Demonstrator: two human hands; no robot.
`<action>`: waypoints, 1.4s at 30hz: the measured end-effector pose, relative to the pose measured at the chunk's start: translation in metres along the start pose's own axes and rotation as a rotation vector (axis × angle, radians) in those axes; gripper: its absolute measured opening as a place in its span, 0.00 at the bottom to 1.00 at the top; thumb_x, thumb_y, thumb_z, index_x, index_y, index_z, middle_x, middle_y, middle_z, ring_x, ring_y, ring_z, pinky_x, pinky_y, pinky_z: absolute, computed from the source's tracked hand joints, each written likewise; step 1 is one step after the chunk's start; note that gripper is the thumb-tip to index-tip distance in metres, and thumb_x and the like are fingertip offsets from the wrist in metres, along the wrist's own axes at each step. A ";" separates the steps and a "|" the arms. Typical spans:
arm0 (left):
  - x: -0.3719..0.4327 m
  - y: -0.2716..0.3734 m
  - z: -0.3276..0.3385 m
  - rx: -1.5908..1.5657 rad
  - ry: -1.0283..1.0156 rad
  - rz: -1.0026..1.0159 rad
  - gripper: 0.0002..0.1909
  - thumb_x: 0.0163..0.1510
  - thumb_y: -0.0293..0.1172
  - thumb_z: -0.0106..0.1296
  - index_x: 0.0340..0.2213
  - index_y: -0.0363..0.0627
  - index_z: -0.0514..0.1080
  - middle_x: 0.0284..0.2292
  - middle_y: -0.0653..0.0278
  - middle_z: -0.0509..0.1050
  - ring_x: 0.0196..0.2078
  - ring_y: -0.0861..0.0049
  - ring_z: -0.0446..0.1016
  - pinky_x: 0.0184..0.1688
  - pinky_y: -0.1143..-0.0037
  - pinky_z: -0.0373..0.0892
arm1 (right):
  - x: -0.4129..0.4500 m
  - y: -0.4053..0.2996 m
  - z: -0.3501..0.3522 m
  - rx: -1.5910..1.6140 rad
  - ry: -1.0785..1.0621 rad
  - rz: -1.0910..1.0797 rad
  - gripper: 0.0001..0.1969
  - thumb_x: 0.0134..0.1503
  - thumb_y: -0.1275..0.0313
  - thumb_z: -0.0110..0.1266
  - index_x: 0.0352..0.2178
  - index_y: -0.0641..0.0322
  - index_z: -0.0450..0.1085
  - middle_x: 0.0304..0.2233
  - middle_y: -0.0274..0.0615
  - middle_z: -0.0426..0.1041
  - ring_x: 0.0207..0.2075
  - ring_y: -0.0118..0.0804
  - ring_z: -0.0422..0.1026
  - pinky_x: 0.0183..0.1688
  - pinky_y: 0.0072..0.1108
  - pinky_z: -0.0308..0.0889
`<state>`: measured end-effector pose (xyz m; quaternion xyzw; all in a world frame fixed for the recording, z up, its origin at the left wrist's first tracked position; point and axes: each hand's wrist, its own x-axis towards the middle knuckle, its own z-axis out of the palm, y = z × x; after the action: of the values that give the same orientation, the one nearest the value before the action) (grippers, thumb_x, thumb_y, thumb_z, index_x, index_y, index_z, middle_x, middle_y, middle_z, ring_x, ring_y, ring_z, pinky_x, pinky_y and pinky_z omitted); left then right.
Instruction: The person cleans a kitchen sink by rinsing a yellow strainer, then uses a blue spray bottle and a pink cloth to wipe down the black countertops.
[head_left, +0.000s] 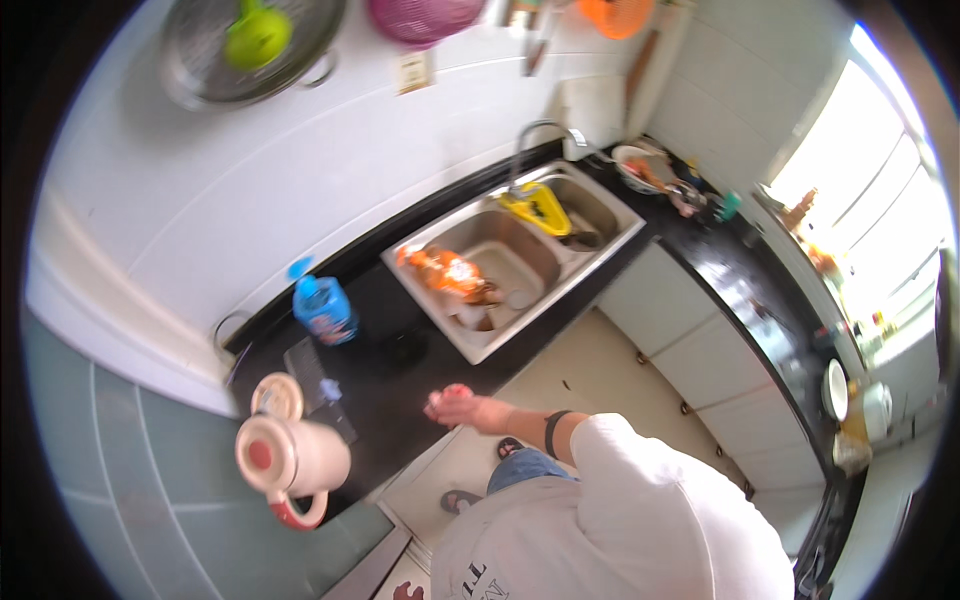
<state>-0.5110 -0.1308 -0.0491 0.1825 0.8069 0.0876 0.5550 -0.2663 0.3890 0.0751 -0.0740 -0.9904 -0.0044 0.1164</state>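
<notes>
My right hand (459, 409) is over the front edge of the black countertop (405, 390), its fingers curled and blurred. Something reddish shows at the fingertips, but I cannot tell whether it is held. Of my left hand (409, 591), only a few fingers show at the bottom edge, below the counter. A pale pink jug (319, 457) with a red-and-pink handle stands at the counter's left end, beside a round pink piece (277, 397). Nearer the wall is a blue plastic bottle (326, 307). A small pale lilac object (330, 389) lies on a dark flat strip (319, 394).
A steel double sink (480, 352) holds an orange plastic package (454, 274) and a yellow strainer basket (544, 210) under the faucet (517, 150). A bowl (624, 161) with things in it sits in the corner. White cabinets (660, 300) line the right side. Pans and colanders hang above.
</notes>
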 end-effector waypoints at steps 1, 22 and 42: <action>0.019 0.002 0.003 0.054 -0.019 0.047 0.31 0.53 0.41 0.48 0.56 0.50 0.52 0.51 0.49 0.63 0.44 0.49 0.67 0.50 0.54 0.61 | -0.045 0.032 0.017 0.255 0.131 0.150 0.23 0.42 0.87 0.44 0.43 0.61 0.64 0.51 0.41 0.60 0.56 0.35 0.57 0.56 0.24 0.53; 0.083 0.509 0.122 1.083 -0.219 0.625 0.24 0.47 0.41 0.50 0.42 0.35 0.68 0.40 0.48 0.71 0.42 0.62 0.71 0.44 0.70 0.65 | -0.598 -0.254 -0.040 0.654 -0.323 2.528 0.11 0.42 0.72 0.55 0.31 0.61 0.74 0.34 0.49 0.74 0.37 0.46 0.73 0.38 0.30 0.69; 0.051 0.794 0.437 1.498 -0.290 0.612 0.23 0.47 0.39 0.50 0.45 0.46 0.69 0.44 0.54 0.70 0.47 0.62 0.68 0.47 0.70 0.65 | -0.664 -0.139 -0.133 0.828 2.274 2.004 0.21 0.54 0.83 0.43 0.51 0.70 0.57 0.46 0.45 0.67 0.41 0.31 0.70 0.37 0.19 0.69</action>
<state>0.0351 0.5913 0.0185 0.7259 0.4862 -0.3513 0.3366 0.3820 0.1513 0.0521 0.5977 -0.1305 -0.2818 -0.7391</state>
